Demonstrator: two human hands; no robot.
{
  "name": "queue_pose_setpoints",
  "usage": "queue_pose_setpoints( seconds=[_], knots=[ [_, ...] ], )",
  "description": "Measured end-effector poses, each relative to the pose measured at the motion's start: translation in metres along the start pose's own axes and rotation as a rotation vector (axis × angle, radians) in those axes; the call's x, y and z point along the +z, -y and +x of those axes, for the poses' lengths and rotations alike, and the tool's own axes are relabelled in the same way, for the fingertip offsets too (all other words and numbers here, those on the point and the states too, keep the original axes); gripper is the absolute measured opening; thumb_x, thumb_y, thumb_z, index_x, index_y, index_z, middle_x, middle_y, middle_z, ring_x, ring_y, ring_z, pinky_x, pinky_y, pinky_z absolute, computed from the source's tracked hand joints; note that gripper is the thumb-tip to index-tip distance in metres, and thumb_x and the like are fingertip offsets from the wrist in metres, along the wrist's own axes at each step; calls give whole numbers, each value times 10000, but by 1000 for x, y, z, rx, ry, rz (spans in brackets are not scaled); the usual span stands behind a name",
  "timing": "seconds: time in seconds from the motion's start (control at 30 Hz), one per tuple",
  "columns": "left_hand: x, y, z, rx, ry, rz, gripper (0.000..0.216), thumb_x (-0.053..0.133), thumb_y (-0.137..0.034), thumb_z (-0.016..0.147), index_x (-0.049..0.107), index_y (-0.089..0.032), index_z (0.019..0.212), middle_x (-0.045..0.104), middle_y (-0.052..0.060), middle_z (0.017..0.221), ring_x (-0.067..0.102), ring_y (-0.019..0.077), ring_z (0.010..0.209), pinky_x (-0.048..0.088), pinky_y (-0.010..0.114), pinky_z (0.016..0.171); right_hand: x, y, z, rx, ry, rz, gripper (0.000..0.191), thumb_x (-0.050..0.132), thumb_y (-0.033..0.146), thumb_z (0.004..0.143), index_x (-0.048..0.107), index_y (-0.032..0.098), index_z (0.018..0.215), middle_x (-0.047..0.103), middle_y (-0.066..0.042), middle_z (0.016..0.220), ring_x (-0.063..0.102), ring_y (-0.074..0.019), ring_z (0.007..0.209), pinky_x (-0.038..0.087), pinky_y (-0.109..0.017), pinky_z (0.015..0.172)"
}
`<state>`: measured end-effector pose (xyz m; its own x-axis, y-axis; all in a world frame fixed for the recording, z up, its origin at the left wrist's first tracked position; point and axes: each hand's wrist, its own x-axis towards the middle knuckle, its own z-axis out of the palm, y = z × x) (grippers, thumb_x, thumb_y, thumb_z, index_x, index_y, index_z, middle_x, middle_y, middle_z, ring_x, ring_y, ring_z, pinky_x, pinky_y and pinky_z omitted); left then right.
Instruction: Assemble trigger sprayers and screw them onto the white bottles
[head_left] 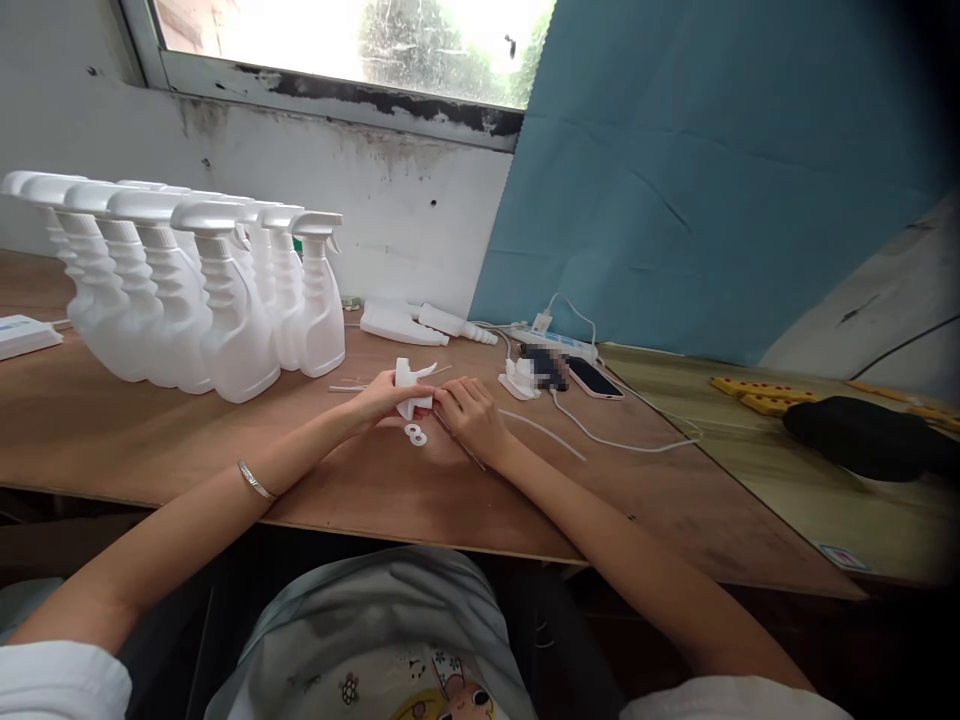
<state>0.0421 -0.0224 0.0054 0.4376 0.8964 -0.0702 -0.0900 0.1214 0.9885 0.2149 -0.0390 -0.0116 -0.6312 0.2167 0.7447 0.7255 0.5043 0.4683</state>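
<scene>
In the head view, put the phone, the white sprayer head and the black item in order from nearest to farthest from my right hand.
From your right hand:
1. White sprayer head: just left, by the fingertips.
2. Phone: right, on the brown table.
3. Black item: far right, beyond that table's edge.

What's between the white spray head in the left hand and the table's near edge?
Two small white rings lie there on the brown tabletop, just on the near side of the spray head; the head view shows them.
</scene>
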Motion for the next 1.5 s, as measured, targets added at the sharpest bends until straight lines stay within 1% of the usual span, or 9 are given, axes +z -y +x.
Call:
queue_pose_setpoints(
  seconds=[0.1,0.23,0.33,0.5,0.63,0.77,0.97,1.2,1.5],
  knots=[
    [1,1,-1,52,14,29,368,781,-303,529,586,-101,767,627,41,681,587,133,621,479,265,585,1,1,0,32,3,23,200,459,198,861,557,161,691,589,-43,677,488,-164,655,354,-283,629],
    [2,-1,-1,135,13,99,360,790,-301,498,575,-107,711,572,-8,605,528,96,564,432,242,541,-1,4,2,100,42,124,192,432,197,872,577,154,754,649,-77,832,564,-180,782,408,-286,701],
    [-2,-3,0,149,17,159,359,783,-304,503,585,-112,732,557,-15,601,513,91,553,418,241,529,-3,6,3,148,121,236,204,402,210,884,582,147,811,661,-98,905,596,-181,827,431,-278,710],
    [-9,-8,-1,117,118,267,325,765,-292,533,591,-107,736,566,3,600,510,96,538,402,232,500,-9,2,7,158,284,515,196,414,237,879,579,146,821,669,-79,835,606,-151,734,424,-234,625],
    [-9,-9,-3,86,157,263,298,756,-277,543,595,-108,728,579,13,633,524,100,564,407,226,515,-16,-2,13,247,345,741,165,480,232,834,582,142,741,630,-23,702,538,-97,613,379,-194,576],
    [-6,-5,-2,23,199,263,281,748,-282,544,605,-104,707,573,14,597,513,98,522,402,226,487,-21,-7,17,339,448,942,250,533,263,778,535,131,566,466,44,503,365,-47,491,294,-168,490],
    [-2,-2,-3,5,286,229,216,723,-268,574,606,-113,669,585,13,578,502,84,486,364,197,437,-23,-12,17,422,532,1118,276,583,302,727,528,117,529,368,61,472,280,-37,484,237,-173,458],
    [1,0,-4,-40,280,129,200,707,-261,590,605,-100,651,606,37,604,477,73,465,335,196,410,-18,-16,13,572,611,1306,301,606,366,709,573,106,562,474,33,510,340,-43,487,257,-180,450],
    [4,5,-1,-148,241,-61,356,757,-295,568,577,-102,806,585,35,646,488,73,492,362,207,454,-19,-26,10,700,633,1458,345,632,440,686,626,100,627,583,-13,577,435,-68,522,326,-197,482]
  ],
)
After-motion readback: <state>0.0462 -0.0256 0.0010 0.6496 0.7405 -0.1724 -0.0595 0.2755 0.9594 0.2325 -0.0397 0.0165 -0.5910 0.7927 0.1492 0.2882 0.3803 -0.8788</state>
